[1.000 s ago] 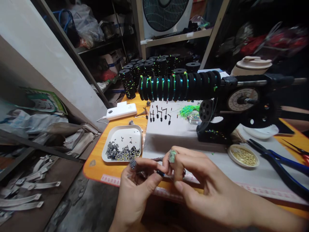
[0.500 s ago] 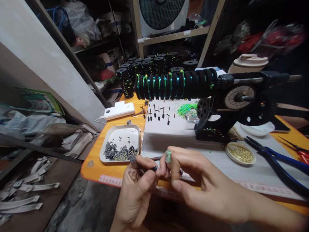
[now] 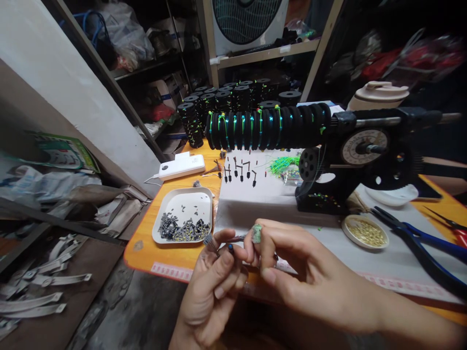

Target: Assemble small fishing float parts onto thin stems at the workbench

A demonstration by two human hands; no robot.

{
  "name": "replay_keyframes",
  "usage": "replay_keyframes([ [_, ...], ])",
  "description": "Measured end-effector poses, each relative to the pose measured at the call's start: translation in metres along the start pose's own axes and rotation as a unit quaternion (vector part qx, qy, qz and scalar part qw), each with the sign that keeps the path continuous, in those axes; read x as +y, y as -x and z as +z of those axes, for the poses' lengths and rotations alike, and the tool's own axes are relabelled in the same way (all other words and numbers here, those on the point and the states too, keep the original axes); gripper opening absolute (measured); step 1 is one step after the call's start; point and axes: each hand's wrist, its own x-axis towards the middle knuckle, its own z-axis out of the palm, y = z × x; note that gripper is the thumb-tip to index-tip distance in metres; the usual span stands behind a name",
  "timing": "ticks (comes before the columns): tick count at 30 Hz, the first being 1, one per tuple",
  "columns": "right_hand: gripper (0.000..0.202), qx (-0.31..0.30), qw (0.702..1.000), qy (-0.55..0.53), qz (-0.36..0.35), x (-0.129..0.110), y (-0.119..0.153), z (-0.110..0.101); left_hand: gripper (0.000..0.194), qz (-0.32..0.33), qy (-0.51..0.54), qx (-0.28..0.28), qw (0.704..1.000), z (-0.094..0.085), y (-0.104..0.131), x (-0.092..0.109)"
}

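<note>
My left hand point(image 3: 215, 287) pinches a small dark piece with a blue tip point(image 3: 231, 248) between thumb and fingers. A thin grey-brown strand bundle point(image 3: 237, 238) runs from it toward my right hand point(image 3: 302, 267), whose thumb and fingers are closed close beside it. A green wrap point(image 3: 256, 234) covers one fingertip of the right hand; what those fingers hold is too small to name. Left of the hands, a white tray point(image 3: 186, 198) carries many small dark and yellowish pieces. Beyond them, several small black pieces with brown stems point(image 3: 241, 170) lie on white paper.
A winding device point(image 3: 321, 170) holds a black ringed roll point(image 3: 270, 127) above the table. At right are a dish of gold bits point(image 3: 366, 232), blue-handled pliers point(image 3: 419, 238) and red-handled scissors point(image 3: 460, 236). A white power bank point(image 3: 181, 166) sits at left, black spools point(image 3: 222, 99) behind.
My left hand's fingers have shifted, and the blue-tipped piece now stands more upright between them. The right hand has barely moved.
</note>
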Motion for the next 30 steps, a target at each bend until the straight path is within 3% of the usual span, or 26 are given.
replay_keyframes([
  [4, 0.016, -0.006, 1.0, -0.003, 0.017, 0.001, -0.001, 0.0, 0.024, 0.001, -0.013, -0.011, 1.0, 0.0, 0.0, 0.0],
  [8, 0.013, -0.01, 1.0, -0.002, 0.023, -0.001, -0.001, 0.0, 0.011, 0.019, -0.064, -0.01, 0.998, -0.002, 0.0, 0.001],
  [18, 0.018, 0.002, 1.0, 0.025, 0.018, 0.0, -0.001, 0.001, 0.016, 0.082, -0.172, 0.058, 0.98, 0.01, 0.006, 0.001],
  [24, 0.015, 0.036, 0.997, 0.036, -0.049, 0.004, 0.005, 0.0, 0.019, 0.152, -0.255, 0.089, 0.951, 0.013, 0.005, -0.003],
  [30, 0.017, 0.059, 0.994, 0.055, -0.079, 0.003, 0.004, -0.001, 0.016, 0.124, -0.282, 0.076, 0.948, 0.01, 0.004, -0.007],
])
